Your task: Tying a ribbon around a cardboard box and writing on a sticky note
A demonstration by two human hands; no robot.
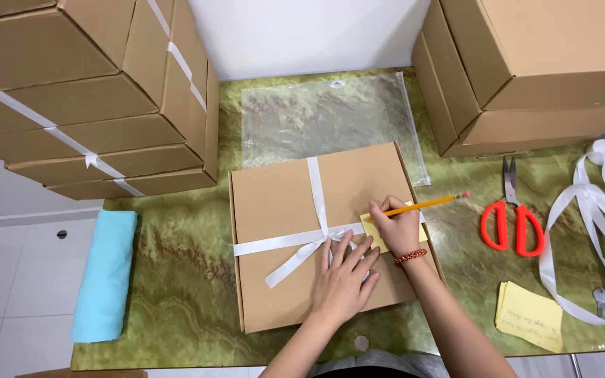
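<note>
A flat brown cardboard box (281, 210) tied crosswise with white ribbon (314, 183) lies on the green marbled table (183, 280). My left hand (344, 276) rests flat on the box lid beside the ribbon knot, fingers spread. My right hand (395, 225), with a red bead bracelet at the wrist, grips a yellow pencil (430, 204) whose tip touches a yellow sticky note (376, 231) on the lid's right side.
Stacks of ribboned cardboard boxes (85, 91) stand at the back left, plain ones (526, 70) at the back right. A clear plastic bag (330, 115) lies behind the box. Orange scissors (512, 217), loose white ribbon (596, 231), yellow notes (530, 325) sit right; a rolled blue cloth (105, 276) left.
</note>
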